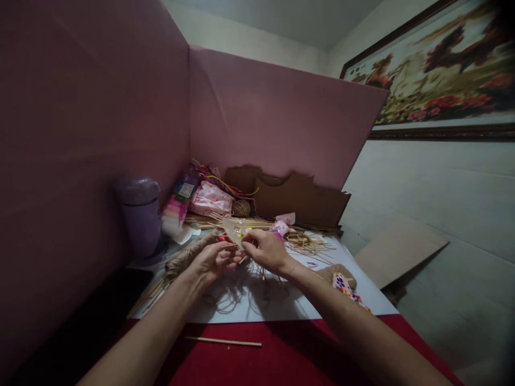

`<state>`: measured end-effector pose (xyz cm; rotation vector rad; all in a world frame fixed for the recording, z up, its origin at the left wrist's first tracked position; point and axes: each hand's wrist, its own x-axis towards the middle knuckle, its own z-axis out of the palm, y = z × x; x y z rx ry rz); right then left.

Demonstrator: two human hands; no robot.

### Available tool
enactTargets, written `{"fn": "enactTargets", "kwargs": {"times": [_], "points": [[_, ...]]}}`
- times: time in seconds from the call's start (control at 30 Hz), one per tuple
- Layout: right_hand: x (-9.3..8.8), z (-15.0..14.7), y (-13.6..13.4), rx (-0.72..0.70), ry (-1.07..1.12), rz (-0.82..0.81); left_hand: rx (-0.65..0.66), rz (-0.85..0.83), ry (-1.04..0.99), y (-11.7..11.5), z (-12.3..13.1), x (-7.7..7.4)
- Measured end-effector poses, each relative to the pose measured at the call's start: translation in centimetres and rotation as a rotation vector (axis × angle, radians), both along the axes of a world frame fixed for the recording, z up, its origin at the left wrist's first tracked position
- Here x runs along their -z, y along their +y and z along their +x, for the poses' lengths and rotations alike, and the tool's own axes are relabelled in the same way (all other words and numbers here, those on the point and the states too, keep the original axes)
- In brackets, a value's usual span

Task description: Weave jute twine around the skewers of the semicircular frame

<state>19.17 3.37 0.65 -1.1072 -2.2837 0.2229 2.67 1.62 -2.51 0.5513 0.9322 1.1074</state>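
Over the middle of the table, both hands meet at a small craft piece (232, 231) made of tan, burlap-like material, with thin sticks showing at its upper end. My left hand (219, 260) is under its lower edge, thumb and fingers closed around it. From the right, my right hand (265, 249) pinches the same piece near its lower end. Thin strands of twine (229, 303) hang or lie below the hands. Something red and something yellow show close to the fingers, too small to name. The fingertips partly cover the lower end of the piece.
A purple lidded bin (140, 220) stands at left. Behind lie a ball of twine (241, 208), pink patterned cloth (212, 198) and torn cardboard (285, 198). A twine roll (187, 257) lies left. One stick (223, 341) rests on the red cloth (281, 356) in front.
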Motion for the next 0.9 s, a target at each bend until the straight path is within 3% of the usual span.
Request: {"fn": "enactTargets", "kwargs": {"times": [0.47,0.9], "points": [[-0.9,0.4,-1.8,0.091,-0.120,-0.014,0.080,0.109,0.088,-1.3,1.2,-0.3],[-1.3,0.1,-3.4,0.115,-0.515,0.197,0.082,0.196,0.232,-1.7,1.9,0.0]]}}
